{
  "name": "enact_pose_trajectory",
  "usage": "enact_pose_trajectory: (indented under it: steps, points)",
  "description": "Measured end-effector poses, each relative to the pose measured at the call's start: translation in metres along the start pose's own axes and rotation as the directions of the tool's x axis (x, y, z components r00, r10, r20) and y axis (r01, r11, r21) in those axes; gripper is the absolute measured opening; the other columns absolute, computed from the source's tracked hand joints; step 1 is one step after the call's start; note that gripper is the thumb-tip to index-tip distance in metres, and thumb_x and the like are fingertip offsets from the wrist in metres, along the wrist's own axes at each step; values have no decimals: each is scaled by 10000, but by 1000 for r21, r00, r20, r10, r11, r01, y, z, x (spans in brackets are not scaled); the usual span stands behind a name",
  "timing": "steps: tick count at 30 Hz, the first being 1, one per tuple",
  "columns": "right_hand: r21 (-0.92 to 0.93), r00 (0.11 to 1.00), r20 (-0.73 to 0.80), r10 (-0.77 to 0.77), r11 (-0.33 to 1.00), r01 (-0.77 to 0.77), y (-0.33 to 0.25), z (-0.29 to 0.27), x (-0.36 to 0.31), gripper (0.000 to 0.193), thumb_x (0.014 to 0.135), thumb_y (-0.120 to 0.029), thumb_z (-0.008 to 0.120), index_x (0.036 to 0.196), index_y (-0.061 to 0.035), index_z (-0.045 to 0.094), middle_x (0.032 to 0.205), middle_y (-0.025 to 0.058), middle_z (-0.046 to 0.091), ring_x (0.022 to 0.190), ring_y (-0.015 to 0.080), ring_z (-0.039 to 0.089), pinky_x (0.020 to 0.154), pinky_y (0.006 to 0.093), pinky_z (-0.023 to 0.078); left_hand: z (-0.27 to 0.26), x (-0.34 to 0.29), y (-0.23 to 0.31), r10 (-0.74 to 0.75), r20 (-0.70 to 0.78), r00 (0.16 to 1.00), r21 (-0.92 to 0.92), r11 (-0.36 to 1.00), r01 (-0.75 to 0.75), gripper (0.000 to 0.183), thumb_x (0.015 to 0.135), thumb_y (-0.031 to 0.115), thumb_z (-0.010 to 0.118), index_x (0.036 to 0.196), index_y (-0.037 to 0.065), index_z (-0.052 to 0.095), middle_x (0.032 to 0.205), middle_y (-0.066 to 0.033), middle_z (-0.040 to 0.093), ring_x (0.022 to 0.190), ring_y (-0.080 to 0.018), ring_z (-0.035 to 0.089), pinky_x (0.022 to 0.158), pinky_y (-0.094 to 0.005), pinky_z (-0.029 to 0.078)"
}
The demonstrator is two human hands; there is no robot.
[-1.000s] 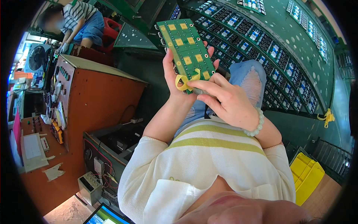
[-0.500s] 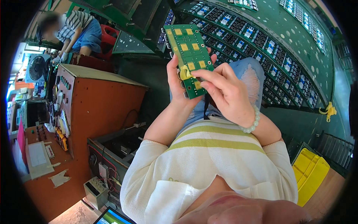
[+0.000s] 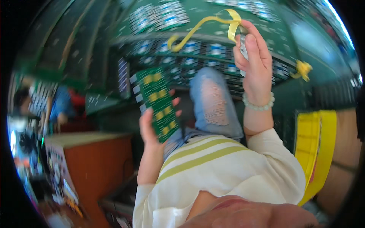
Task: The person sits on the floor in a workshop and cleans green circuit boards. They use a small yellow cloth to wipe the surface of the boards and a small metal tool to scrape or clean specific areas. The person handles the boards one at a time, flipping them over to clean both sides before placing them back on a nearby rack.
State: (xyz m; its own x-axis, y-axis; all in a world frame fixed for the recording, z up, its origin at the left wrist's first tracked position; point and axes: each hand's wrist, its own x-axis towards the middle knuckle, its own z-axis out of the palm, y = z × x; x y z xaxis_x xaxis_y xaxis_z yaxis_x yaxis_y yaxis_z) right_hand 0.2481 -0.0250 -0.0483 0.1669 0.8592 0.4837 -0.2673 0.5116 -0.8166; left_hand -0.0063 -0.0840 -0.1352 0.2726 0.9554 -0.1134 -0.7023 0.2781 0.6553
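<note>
My left hand (image 3: 151,127) grips a green circuit board (image 3: 155,99) by its edges, thumb on one side and fingertips on the other. Rows of square gold pads cover the board's face, and silver metal parts jut from its left edge. Raised to the upper right, my right hand (image 3: 255,60) pinches a curling strip of yellow tape (image 3: 197,27). A small silver metal piece (image 3: 243,47) also lies in that hand between thumb and fingers; its kind is unclear. The board and my right hand are well apart.
Ahead, green racks hold several rows of small blue, white and black parts (image 3: 190,49). A crumpled yellow tape bunch (image 3: 303,70) hangs at the right, above a yellow bin (image 3: 317,140). An orange-brown cabinet (image 3: 100,159) stands left, with another person (image 3: 62,102) seated beyond.
My right hand has left the board and risen to the upper right with the yellow tape strip. My left hand and the board sit lower and farther left; the view has turned rightward.
</note>
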Motion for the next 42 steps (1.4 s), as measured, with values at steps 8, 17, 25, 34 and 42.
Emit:
enact_pose_trajectory:
  steps: [8, 17, 25, 34, 42]
  points:
    - [-984, 629, -51, -776, -69, -165, -49, -181, -13, 281, 965, -224, 511, 1226, -152, 587, 911, 54, 538, 655, 209, 545, 601, 337, 472, -19, 11, -2, -45, -80, 996, -196, 980, 29, 664, 879, 479, 472, 1397, 75, 371, 1353, -195, 447, 1163, -334, 510, 831, -529, 471]
    - [-794, 848, -530, -16, -342, -503, -58, -247, -53, 368, 956, -380, 408, 1300, -287, 501, 1012, 202, 642, 923, 363, 635, 777, 466, 505, 3, 29, -15, -141, 2, 990, -182, 973, 139, 673, 876, 494, 473, 1398, 83, 373, 1319, -193, 466, 1154, -334, 510, 833, -522, 465]
    - [-928, 931, -345, -120, -104, -358, -59, -208, -44, 418, 938, -380, 497, 1345, -285, 469, 899, 187, 666, 828, 392, 635, 702, 453, 501, -4, 25, -2, -93, 116, 989, -347, 929, 128, 749, 855, 517, 477, 1445, 93, 297, 1412, -225, 377, 1232, -388, 453, 929, -585, 409]
    - [-702, 859, 510, -49, 553, 449, 7, 18, -70, 436, 818, -98, 627, 1248, -115, 555, 718, 46, 563, 609, 210, 568, 547, 346, 453, 24, 22, 11, 127, 264, 956, -499, 866, 23, 863, 853, 585, 480, 1484, 78, 180, 1473, -226, 272, 1328, -387, 334, 1088, -621, 207]
    - [-645, 736, 666, 125, 592, 483, 14, 60, -89, 455, 785, -133, 664, 1229, -181, 579, 663, 24, 492, 539, 197, 543, 463, 327, 429, 23, 9, 24, 300, 123, 946, -458, 863, -214, 876, 830, 631, 437, 1481, 95, 200, 1469, -199, 291, 1343, -356, 322, 1107, -595, 190]
